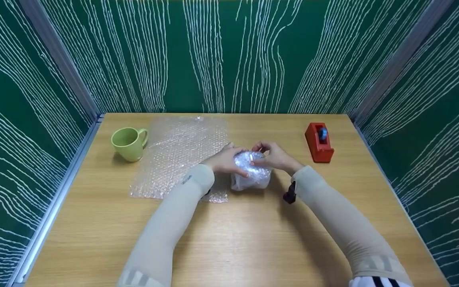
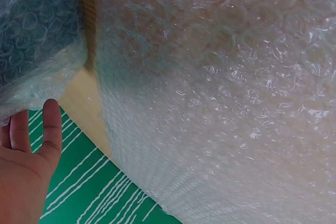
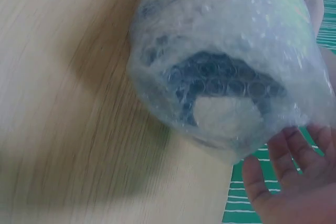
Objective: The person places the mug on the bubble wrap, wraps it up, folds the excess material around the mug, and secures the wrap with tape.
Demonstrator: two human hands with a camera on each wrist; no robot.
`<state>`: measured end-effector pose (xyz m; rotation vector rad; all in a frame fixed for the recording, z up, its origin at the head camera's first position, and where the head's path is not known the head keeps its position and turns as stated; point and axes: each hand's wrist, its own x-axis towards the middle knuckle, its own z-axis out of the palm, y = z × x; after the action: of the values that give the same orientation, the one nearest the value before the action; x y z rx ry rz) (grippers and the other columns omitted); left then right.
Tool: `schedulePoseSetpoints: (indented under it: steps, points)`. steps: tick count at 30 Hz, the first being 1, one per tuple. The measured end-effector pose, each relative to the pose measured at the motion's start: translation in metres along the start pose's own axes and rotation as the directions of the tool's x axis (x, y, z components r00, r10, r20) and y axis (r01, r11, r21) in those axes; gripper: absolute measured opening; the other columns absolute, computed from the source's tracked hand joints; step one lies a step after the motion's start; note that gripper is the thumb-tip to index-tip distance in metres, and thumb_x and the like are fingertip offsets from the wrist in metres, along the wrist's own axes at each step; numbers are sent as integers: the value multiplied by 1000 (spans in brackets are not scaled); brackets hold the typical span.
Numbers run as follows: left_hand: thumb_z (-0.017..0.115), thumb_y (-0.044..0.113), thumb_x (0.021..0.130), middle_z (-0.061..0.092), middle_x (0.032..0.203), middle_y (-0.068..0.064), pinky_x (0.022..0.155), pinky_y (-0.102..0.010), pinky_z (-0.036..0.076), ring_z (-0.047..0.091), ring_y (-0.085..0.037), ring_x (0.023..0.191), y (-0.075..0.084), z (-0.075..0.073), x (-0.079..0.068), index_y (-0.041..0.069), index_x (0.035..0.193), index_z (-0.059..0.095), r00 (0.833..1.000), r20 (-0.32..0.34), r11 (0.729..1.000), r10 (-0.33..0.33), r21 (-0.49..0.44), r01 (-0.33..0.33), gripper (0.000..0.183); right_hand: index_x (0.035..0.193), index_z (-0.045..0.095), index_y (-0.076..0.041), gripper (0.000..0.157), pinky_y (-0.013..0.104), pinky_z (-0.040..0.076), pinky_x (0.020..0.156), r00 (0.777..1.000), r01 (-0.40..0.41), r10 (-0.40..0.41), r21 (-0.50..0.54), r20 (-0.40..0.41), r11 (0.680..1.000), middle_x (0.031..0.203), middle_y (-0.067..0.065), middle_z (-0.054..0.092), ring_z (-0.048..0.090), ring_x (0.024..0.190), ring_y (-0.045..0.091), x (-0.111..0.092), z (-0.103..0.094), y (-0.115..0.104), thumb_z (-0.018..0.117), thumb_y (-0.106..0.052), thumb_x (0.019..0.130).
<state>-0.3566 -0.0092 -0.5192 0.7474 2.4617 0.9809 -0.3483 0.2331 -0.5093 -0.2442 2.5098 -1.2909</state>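
Note:
A bundle of bubble wrap (image 1: 252,175) sits mid-table, between the two hands. Something dark shows through its layers in both wrist views, with a pale patch (image 3: 226,116) at one end; its kind is hidden. My left hand (image 1: 226,160) holds the bundle from the left, thumb on the near side and fingers toward the far side. From the right, my right hand (image 1: 274,156) grips the upper part of the wrapping, thumb on top and fingers bent at the far edge. In the right wrist view, the right fingers (image 3: 286,156) lie along the bundle's edge.
A flat sheet of bubble wrap (image 1: 181,155) lies left of the bundle, partly under the left forearm. Farther left stands a green mug (image 1: 129,145), handle toward the sheet. A red tape dispenser (image 1: 319,145) stands at the back right. Green panels (image 1: 193,91) with white lines enclose the table.

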Motion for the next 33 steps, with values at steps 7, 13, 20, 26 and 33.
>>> schedulePoseSetpoints:
  steps: [7, 13, 20, 26, 33]
  points:
    - [97, 50, 77, 44, 138, -10, 120, -44, 48, 51, -26, 131, 0, 1, -2, 17, 163, 50, 1000, -13, 1000, 21, -18, -21, 103, 138, 63, -15, 51, 58, 46, 121, 998, 17, -18, 14, 60, 1000, 144, 13, 60, 51, 137, 38, -7, -5, 5, 87, -21, 93]
    - [95, 55, 77, 45, 153, -10, 122, -47, 48, 53, -28, 140, 0, 5, -9, 19, 168, 42, 998, -57, 999, -2, -32, 0, 112, 154, 57, -13, 67, 60, 49, 119, 996, 72, -71, 1, 51, 997, 155, 15, 56, 53, 141, 40, -15, -2, 9, 84, -28, 94]
    - [92, 58, 80, 48, 161, -8, 124, -49, 46, 53, -30, 146, -2, 10, -17, 14, 168, 40, 994, -107, 1000, 16, -18, -18, 111, 164, 46, -21, 91, 67, 40, 125, 991, 128, -125, -54, 57, 990, 170, 11, 44, 44, 153, 43, -29, 2, 18, 90, -41, 87]
    - [93, 53, 83, 52, 158, -7, 123, -46, 48, 56, -28, 144, -7, 15, -20, 14, 165, 44, 989, -131, 997, 68, -26, -72, 103, 166, 43, -21, 102, 72, 32, 127, 982, 188, -185, -115, 35, 976, 172, 13, 39, 38, 157, 44, -33, 8, 24, 95, -46, 81]
    - [96, 43, 81, 41, 166, -9, 126, -48, 44, 51, -30, 149, -10, 19, -26, 17, 168, 39, 986, -138, 995, 97, 3, -98, 107, 165, 41, -23, 110, 71, 37, 125, 977, 210, -212, -198, 11, 958, 171, 12, 40, 43, 155, 42, -35, 11, 24, 96, -54, 76]
